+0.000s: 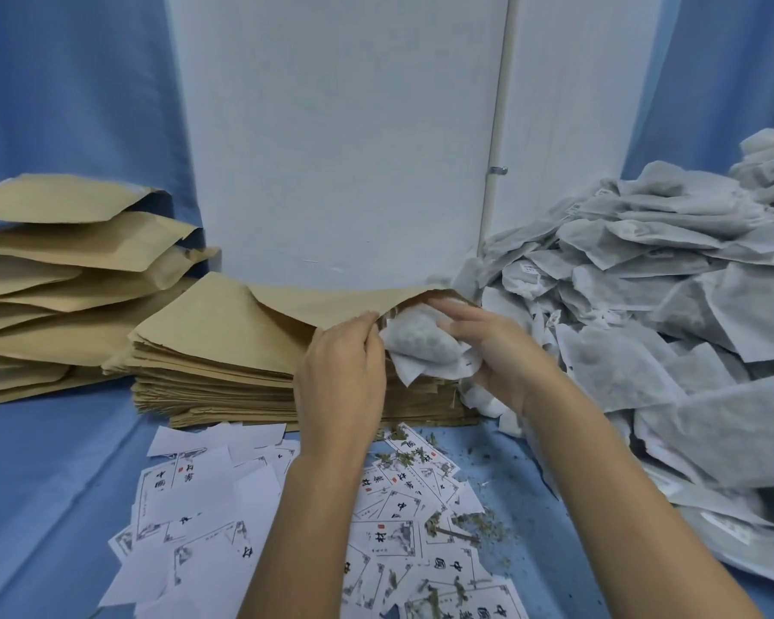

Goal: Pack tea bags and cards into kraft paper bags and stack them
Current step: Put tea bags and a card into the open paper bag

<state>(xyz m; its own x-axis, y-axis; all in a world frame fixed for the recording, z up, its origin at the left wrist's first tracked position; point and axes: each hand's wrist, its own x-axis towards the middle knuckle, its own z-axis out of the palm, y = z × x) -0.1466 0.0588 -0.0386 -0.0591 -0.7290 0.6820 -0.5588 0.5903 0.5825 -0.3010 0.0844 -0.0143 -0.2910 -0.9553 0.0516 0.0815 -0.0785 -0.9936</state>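
A thick stack of flat kraft paper bags (215, 373) lies in the middle of the blue table. My left hand (342, 373) pinches the open mouth of the top kraft bag (251, 319) and lifts its edge. My right hand (488, 346) grips a white tea bag (421, 346) whose far end sits inside that mouth. Printed white cards (206, 493) lie scattered in front of the stack, under my forearms.
Filled kraft bags (63, 279) are piled at the left. A big heap of white tea bags (666, 297) covers the right side. Loose tea crumbs (470, 529) lie on the cards and cloth. A white panel (340, 127) stands behind the stack.
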